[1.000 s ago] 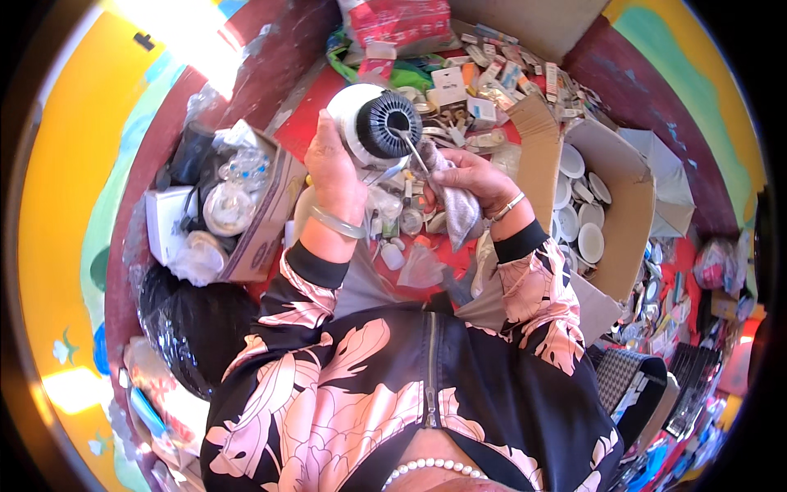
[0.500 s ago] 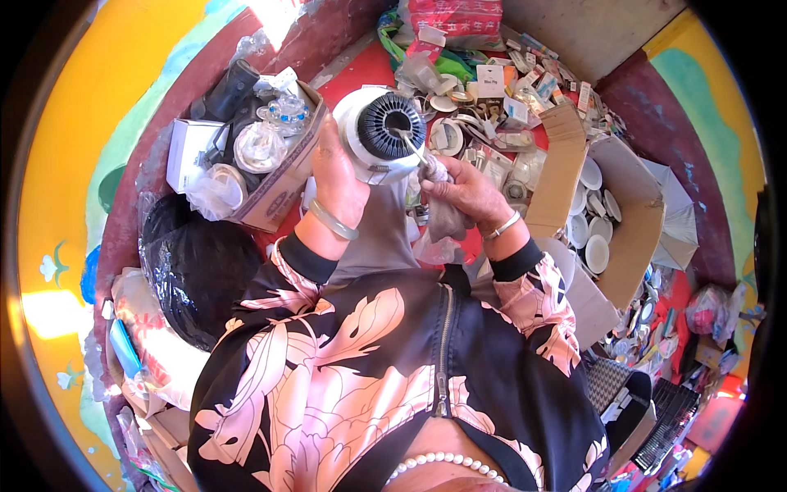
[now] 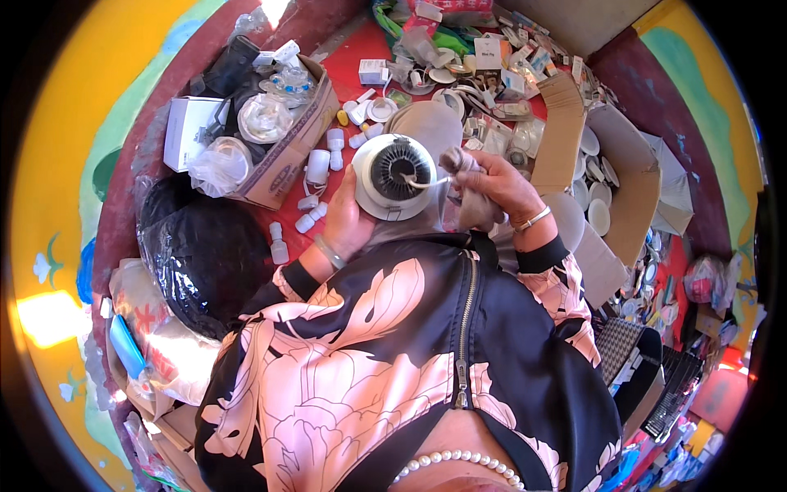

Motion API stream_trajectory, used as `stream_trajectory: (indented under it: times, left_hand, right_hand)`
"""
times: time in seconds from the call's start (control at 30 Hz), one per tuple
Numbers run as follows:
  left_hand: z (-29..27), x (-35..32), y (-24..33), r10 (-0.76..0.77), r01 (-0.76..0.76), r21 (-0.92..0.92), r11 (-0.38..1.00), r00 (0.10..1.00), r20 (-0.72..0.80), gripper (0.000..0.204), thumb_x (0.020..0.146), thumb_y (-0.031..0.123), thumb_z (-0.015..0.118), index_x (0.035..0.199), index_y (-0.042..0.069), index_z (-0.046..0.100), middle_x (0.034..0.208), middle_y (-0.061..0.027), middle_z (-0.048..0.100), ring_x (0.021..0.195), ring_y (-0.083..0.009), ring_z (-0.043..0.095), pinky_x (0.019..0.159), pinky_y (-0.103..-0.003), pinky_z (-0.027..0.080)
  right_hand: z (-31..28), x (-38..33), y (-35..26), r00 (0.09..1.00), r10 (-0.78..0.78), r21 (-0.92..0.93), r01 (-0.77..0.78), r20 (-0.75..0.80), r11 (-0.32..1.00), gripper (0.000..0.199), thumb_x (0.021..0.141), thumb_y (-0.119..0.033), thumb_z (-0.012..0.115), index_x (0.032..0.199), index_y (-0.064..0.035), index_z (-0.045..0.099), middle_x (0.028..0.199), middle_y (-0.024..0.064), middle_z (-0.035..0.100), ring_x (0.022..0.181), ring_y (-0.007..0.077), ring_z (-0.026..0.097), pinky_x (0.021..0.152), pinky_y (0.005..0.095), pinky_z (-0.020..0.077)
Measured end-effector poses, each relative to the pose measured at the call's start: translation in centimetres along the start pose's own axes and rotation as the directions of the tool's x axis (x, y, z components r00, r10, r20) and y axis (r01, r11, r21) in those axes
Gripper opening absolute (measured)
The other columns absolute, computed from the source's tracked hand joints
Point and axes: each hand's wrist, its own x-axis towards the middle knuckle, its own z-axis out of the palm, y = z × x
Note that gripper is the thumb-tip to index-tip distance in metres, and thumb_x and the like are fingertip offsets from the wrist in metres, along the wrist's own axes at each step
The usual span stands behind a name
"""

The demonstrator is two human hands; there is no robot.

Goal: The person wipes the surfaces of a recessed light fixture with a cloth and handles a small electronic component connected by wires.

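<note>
In front of my chest I hold a recessed downlight [image 3: 402, 168] with a wide white rim and a finned black heat sink facing up. My left hand [image 3: 352, 220] is closed round the rim's left side. A short white cord [image 3: 433, 182] comes out of the heat sink toward my right hand [image 3: 502, 190]. That hand grips a crumpled greyish-brown cloth [image 3: 475, 205], and the cord's far end is hidden at the cloth. The downlight's underside is out of sight.
Several white bulbs [image 3: 336, 148] lie on the red floor cover beside a carton [image 3: 283, 168] of fittings at left. A black plastic bag [image 3: 197, 262] stands nearer. Right of me, an open cardboard box [image 3: 635, 189] holds white discs. Small boxes and parts [image 3: 512, 82] pile up behind.
Both hands have drawn the downlight and cloth closer to my body and slightly right. The cord now stretches sideways to the cloth. Bulbs behind the downlight have come into view.
</note>
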Motion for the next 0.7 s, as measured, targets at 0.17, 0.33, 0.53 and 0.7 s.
stream_trajectory:
  times: [0.17, 0.33, 0.53, 0.7]
  left_hand:
    - [-3.9, -0.1, 1.5, -0.04, 0.121, 0.761, 0.638, 0.991, -0.124, 0.04, 0.099, 0.034, 0.039, 0.112, 0.001, 0.058, 0.115, -0.0094, 0.059, 0.097, -0.0199, 0.06, 0.085, -0.033, 0.047]
    - [0.7, 0.2, 3.7, 0.463, -0.437, 0.838, -0.328, 0.699, 0.545, 0.033, 0.083, 0.029, 0.065, 0.099, 0.001, 0.06, 0.094, -0.0149, 0.061, 0.09, -0.029, 0.059, 0.08, -0.036, 0.045]
    - [7.7, 2.4, 0.1, -0.094, -0.756, 0.597, -0.268, 0.637, 0.765, 0.029, 0.077, 0.026, 0.068, 0.095, 0.003, 0.061, 0.088, -0.0132, 0.061, 0.093, -0.0304, 0.056, 0.083, -0.039, 0.043]
    - [7.5, 4.7, -0.7, -0.143, -0.66, 0.745, -0.1, 0.75, 0.646, 0.014, 0.079, 0.014, 0.063, 0.081, 0.0, 0.063, 0.073, -0.0094, 0.06, 0.073, -0.0232, 0.058, 0.069, -0.036, 0.044]
  right_hand:
    - [-0.6, -0.5, 1.0, 1.0, 0.019, -0.145, -0.019, -0.001, 0.989, 0.021, 0.085, -0.015, 0.065, 0.1, -0.0002, 0.064, 0.087, -0.0018, 0.061, 0.079, 0.0055, 0.052, 0.071, 0.0209, 0.0433]
    - [0.0, -0.8, 1.3, 0.974, -0.082, -0.154, 0.049, -0.211, 0.987, 0.024, 0.088, -0.019, 0.061, 0.101, 0.0012, 0.063, 0.087, -0.0014, 0.061, 0.076, 0.0049, 0.052, 0.067, 0.0216, 0.0437]
    - [-0.1, 0.2, 2.0, 0.931, -0.082, -0.178, 0.018, -0.357, 0.984, 0.027, 0.09, -0.024, 0.059, 0.099, 0.0015, 0.063, 0.082, -0.0032, 0.058, 0.072, 0.0041, 0.047, 0.062, 0.0205, 0.0406]
    - [-1.6, -1.2, 1.2, 0.939, 0.06, 0.292, 0.045, -0.34, 0.955, 0.034, 0.093, -0.03, 0.053, 0.105, 0.0011, 0.058, 0.087, 0.0066, 0.064, 0.072, 0.012, 0.061, 0.065, 0.0267, 0.051]
